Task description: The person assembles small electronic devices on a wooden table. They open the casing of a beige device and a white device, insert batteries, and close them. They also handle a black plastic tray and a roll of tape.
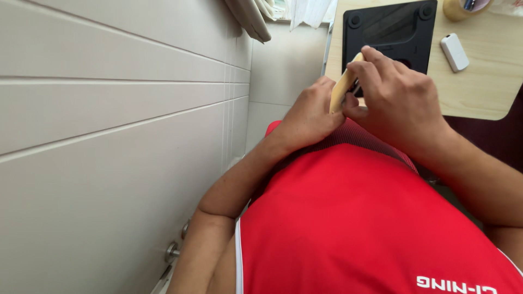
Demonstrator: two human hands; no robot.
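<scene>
slim pale-yellow strip (pixel 343 87), pinched edge-on

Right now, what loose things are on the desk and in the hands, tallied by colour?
Black: 1, flat square stand on the wooden desk
White: 1, small oblong device
Tan: 2, tape roll at the desk's edge, and a thin flat piece held between left hand and right hand
Total: 4

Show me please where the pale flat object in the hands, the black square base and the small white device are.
pale flat object (pixel 341 90), head view, its exposed edge.
black square base (pixel 389 27), head view, its top face.
small white device (pixel 454 52), head view, its middle.
</scene>
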